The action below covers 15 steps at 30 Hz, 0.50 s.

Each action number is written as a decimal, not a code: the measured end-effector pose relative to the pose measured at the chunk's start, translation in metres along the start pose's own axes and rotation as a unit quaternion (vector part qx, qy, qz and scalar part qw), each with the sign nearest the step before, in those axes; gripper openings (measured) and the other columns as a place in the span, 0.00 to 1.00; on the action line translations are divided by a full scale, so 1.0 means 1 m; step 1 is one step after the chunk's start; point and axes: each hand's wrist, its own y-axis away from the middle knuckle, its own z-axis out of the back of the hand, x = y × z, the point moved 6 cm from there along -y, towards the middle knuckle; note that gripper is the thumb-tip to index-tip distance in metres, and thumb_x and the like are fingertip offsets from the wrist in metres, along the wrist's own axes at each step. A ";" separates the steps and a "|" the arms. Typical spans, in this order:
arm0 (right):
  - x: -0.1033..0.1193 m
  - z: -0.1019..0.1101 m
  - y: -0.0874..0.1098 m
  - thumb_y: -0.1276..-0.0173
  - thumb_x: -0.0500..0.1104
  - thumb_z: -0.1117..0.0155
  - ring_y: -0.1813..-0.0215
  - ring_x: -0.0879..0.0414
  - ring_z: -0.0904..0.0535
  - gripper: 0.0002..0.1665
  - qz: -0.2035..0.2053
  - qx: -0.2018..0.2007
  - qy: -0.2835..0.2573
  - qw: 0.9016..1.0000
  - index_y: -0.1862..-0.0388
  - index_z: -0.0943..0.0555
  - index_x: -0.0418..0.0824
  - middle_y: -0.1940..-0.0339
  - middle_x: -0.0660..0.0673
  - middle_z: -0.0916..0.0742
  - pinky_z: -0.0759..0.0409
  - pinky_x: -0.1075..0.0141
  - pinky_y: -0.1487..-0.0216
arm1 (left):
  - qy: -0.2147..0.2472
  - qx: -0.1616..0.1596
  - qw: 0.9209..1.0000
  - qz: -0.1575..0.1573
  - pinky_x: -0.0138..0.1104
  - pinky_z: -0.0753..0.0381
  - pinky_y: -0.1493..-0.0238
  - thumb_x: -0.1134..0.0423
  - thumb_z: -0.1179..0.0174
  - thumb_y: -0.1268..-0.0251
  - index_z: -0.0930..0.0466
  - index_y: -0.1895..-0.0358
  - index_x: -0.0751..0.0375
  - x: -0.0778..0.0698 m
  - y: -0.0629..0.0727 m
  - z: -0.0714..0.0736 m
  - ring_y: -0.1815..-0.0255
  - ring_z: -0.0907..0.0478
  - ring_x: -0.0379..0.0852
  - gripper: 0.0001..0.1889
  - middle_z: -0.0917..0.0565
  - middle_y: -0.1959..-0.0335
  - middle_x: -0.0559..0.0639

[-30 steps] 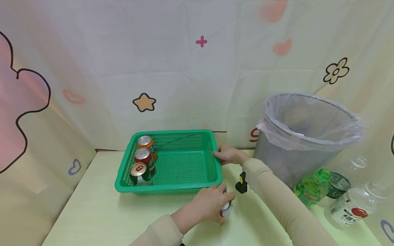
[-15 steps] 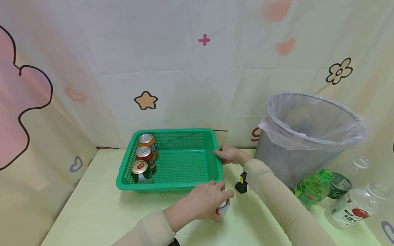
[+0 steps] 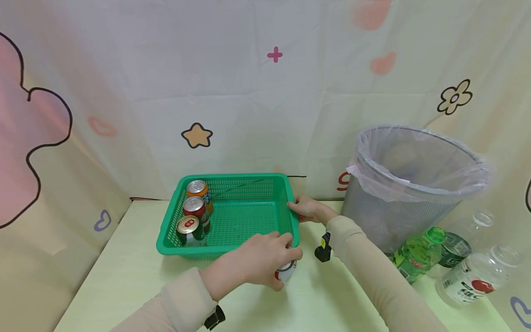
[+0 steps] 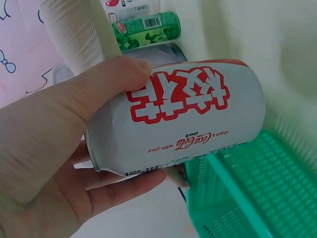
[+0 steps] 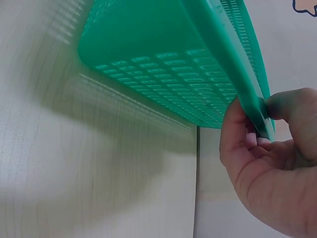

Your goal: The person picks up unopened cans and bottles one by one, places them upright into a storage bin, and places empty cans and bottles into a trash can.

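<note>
The clearest writing is on the white can (image 4: 193, 116): "share a Coca-Cola plus with your" can be read upside down in the left wrist view, next to chunky red-outlined characters that are tougher to decipher. A last line of print gets lost round the curve.

That can is gripped by the left hand (image 3: 261, 258), thumb on one side and fingers curled round the other, just in front of the near right corner of the green basket (image 3: 240, 219). Whether its base is touching the table (image 3: 132, 272) can't be told, since most of it is covered by the hand in the head view.

The basket's right rim is pinched by the right hand (image 3: 309, 210). The fingers tucked under the rim are only really shown in the right wrist view.

Inside, along the left wall, an orange can (image 3: 197, 188), a red can (image 3: 194, 207) and a dark green can (image 3: 190, 227) are lined up; no brand can be read for sure. A barcode on the green bottle (image 4: 151, 29) is caught by the left wrist view. Fruit-printed label text on the clear bottle (image 3: 474, 281) is too small to be read fully.
</note>
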 end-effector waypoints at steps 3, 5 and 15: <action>0.000 0.001 0.001 0.26 0.43 0.58 0.57 0.51 0.17 0.21 0.001 0.000 0.003 1.000 0.45 0.32 0.27 0.51 0.33 0.20 0.19 0.58 0.54 | 0.000 0.007 1.000 -0.007 0.27 0.29 0.78 0.45 0.30 0.60 0.27 0.51 0.43 0.005 0.003 0.003 0.69 0.31 0.39 0.28 0.28 0.62 0.43; 0.000 0.001 0.001 0.26 0.43 0.58 0.57 0.51 0.17 0.21 0.000 0.000 0.007 1.000 0.44 0.32 0.28 0.50 0.33 0.20 0.19 0.59 0.54 | 0.001 0.008 1.000 -0.009 0.27 0.28 0.77 0.44 0.30 0.61 0.26 0.53 0.43 0.008 0.005 0.005 0.68 0.31 0.39 0.27 0.28 0.62 0.44; -0.002 -0.002 0.000 0.25 0.43 0.60 0.53 0.49 0.19 0.22 -0.001 0.008 -0.011 1.000 0.42 0.33 0.28 0.48 0.33 0.21 0.20 0.58 0.51 | 0.013 0.017 1.000 -0.001 0.29 0.27 0.74 0.44 0.31 0.58 0.27 0.52 0.44 0.023 0.017 0.009 0.67 0.31 0.40 0.27 0.28 0.62 0.44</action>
